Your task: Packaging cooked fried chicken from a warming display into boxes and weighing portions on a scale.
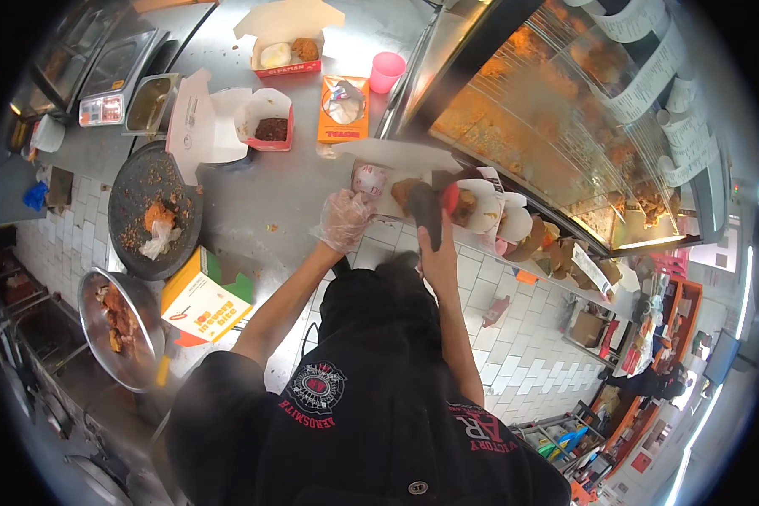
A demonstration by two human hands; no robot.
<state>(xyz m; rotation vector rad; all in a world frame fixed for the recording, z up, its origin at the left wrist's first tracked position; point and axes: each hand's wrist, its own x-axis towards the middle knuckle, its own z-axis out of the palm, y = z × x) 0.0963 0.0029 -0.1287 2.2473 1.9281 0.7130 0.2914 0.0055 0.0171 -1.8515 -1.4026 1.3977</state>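
Observation:
My left hand (345, 218), in a clear plastic glove, has its fingers bunched at the near edge of an open cardboard food box (389, 209), beside a paper-wrapped ball (369, 179); whether it grips anything is unclear. My right hand (438, 250), with no glove visible, holds a dark, blurred elongated object (425, 212) upright over the box, by some fried chicken (405, 193). A red part (450, 198) shows above my right fingers; whether it belongs to the dark object is unclear. More opened food boxes (484, 209) stand to the right.
A glass heated display case (525, 114) borders the counter at the right. Along the left are a dark round pan (123, 209) with crumbs, a steel bowl (155, 322) of food and a yellow carton (205, 303). Farther back stand a pink cup (388, 73) and an orange box (360, 129).

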